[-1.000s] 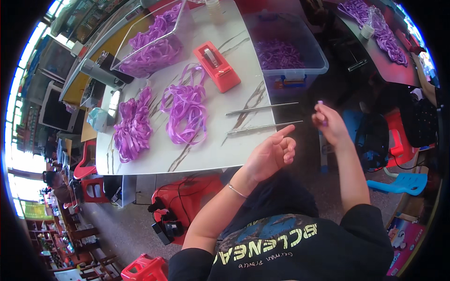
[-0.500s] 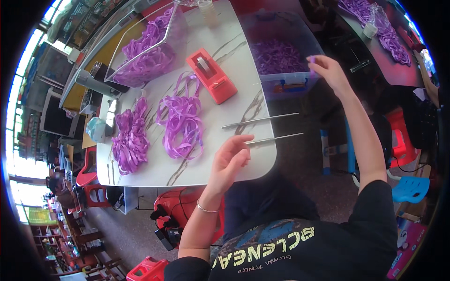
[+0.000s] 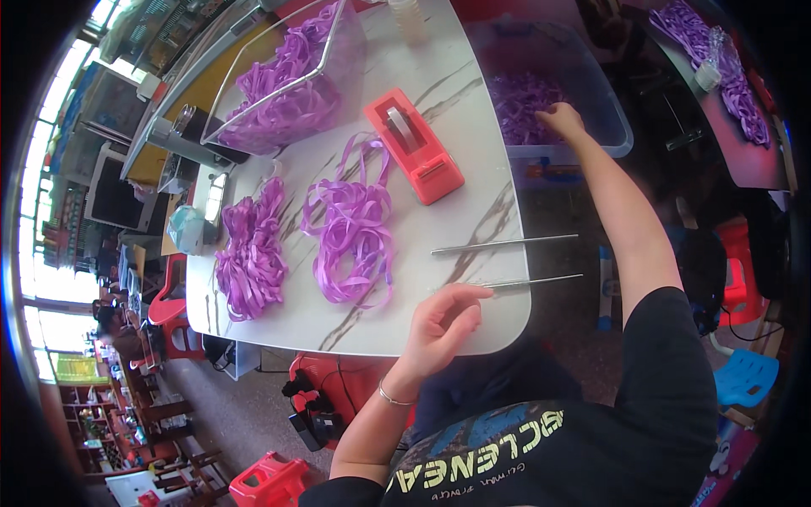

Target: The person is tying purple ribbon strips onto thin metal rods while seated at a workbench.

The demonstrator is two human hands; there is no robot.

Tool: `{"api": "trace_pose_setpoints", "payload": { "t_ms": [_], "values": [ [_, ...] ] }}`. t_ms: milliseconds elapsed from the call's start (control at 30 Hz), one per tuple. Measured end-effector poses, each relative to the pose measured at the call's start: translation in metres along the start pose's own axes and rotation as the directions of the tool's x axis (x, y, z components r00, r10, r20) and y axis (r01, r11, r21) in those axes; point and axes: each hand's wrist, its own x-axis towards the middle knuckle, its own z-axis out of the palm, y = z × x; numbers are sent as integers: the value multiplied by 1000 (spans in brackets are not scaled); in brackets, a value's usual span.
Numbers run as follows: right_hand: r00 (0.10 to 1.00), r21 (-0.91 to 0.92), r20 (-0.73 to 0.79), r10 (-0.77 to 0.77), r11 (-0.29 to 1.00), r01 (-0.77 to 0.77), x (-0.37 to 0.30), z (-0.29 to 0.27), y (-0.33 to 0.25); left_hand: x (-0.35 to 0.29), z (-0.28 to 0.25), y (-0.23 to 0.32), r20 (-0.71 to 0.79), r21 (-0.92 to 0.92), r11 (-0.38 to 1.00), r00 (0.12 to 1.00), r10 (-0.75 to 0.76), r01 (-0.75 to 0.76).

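Note:
My left hand (image 3: pixel 441 331) hovers by the table's front right corner, fingers loosely bent, thumb apart, nothing in it. Its fingertips are beside the nearer of two thin metal rods (image 3: pixel 536 280); the farther rod (image 3: pixel 507 244) lies roughly parallel, and both stick out past the table edge. My right hand (image 3: pixel 562 121) reaches down into a clear plastic bin (image 3: pixel 621 139), among short purple ribbon pieces (image 3: pixel 517 101). Its fingers are pinched together; what they hold, if anything, is too small to make out. A loose heap of purple ribbon (image 3: pixel 351 241) lies left of my left hand.
A gathered ribbon bundle (image 3: pixel 253 253) lies on the marbled table (image 3: pixel 338 331). A red tape dispenser (image 3: pixel 416 148) stands near its right edge, and a clear basket of ribbon (image 3: pixel 279 110) at the back left. A blue chair (image 3: pixel 745 378) stands at right.
My right hand has moved from above the bin's near right edge, left and down into the ribbon pieces. My left hand keeps its pose by the rods. The whole view has shifted slightly.

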Motion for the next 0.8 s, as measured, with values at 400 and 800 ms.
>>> {"api": "trace_pose_setpoints", "payload": {
  "t_ms": [400,800],
  "values": [
    [952,781,-170,-255,555,288,-148,-70,-40,-1,0,-7,-21,-49,998,999,37,-38],
    [784,720,66,-617,574,391,-338,-38,-87,-21,-13,14,-136,122,964,958,253,-238]
  ]
}}
